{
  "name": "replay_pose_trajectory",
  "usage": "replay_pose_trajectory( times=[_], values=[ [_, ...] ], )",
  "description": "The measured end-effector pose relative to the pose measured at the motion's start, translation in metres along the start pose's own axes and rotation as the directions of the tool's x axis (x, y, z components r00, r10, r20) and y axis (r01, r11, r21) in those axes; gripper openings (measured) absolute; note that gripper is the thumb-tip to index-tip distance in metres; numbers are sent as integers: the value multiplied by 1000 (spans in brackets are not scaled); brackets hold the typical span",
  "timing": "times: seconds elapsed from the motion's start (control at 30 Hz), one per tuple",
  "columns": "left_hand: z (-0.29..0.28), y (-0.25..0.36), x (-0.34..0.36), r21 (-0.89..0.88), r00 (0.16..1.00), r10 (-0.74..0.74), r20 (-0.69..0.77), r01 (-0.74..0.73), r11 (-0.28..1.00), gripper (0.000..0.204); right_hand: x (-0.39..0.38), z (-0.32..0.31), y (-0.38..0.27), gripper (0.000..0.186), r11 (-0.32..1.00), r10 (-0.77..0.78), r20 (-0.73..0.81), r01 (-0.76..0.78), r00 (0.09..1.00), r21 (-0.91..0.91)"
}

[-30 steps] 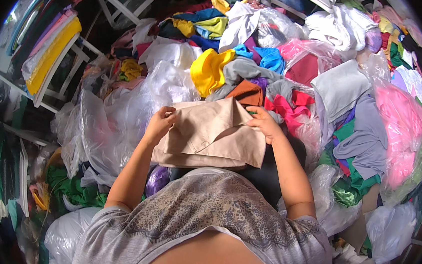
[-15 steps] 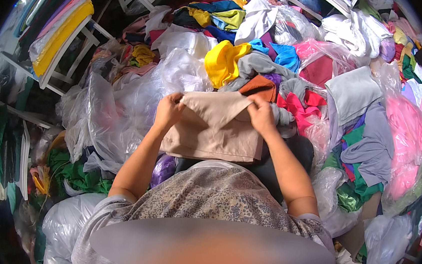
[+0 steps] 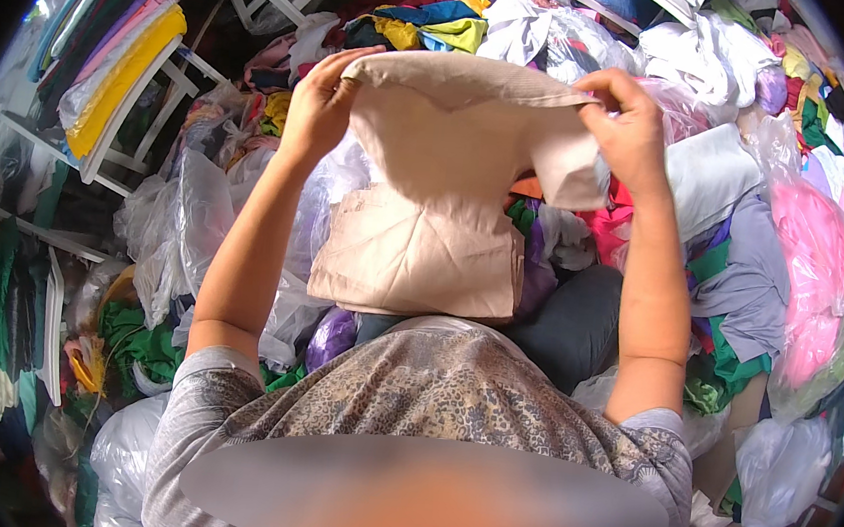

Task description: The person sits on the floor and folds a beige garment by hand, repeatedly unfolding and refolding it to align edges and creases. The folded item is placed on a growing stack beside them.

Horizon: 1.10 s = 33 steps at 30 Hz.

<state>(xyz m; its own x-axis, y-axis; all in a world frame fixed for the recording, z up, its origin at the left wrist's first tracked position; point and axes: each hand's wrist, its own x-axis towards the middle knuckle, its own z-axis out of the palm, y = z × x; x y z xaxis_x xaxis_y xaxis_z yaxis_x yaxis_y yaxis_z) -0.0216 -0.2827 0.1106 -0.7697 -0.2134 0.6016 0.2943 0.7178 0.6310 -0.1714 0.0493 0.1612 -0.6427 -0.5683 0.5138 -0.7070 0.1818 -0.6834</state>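
Note:
Both my hands hold up a beige garment (image 3: 454, 131) by its far edge, stretched between them. My left hand (image 3: 319, 104) is closed on the left corner, thumb underneath. My right hand (image 3: 628, 131) pinches the right corner, and a short flap of the cloth hangs below it. The garment's lower part drops to folded beige cloth (image 3: 412, 263) on my lap; I cannot tell whether the two are one piece. Part of my dark trouser leg (image 3: 572, 322) shows to the right of it.
Heaps of clothes and clear plastic bags surround me. Folded clothes with a yellow one (image 3: 132, 83) on top lie on a white rack (image 3: 137, 138) at the far left. To the right are a grey garment (image 3: 742, 281) and a pink bagged bundle (image 3: 816, 238).
My hands have risen away from my lap and spread wider. The beige garment's edge has been lifted and opened out, uncovering folded beige cloth beneath it.

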Motion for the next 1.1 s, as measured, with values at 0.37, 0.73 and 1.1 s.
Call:
replay_pose_trajectory(
  times=[0.37, 0.73, 1.1],
  values=[
    [-14, -12, -138, 59, 939, -217, 267, 209, 976, 45, -108, 32, -50, 15, 939, -67, 650, -172, 757, 297],
    [5, -45, -243, -159, 617, -747, 248, 787, 596, 43, -169, 111, 98, 27, 715, 619, 371, -692, 693, 100],
    [7, -44, -222, -349, 347, -856, 383, 912, 214, 20, -181, 131, 143, 40, 585, 794, 262, -806, 549, -84]
  ],
)
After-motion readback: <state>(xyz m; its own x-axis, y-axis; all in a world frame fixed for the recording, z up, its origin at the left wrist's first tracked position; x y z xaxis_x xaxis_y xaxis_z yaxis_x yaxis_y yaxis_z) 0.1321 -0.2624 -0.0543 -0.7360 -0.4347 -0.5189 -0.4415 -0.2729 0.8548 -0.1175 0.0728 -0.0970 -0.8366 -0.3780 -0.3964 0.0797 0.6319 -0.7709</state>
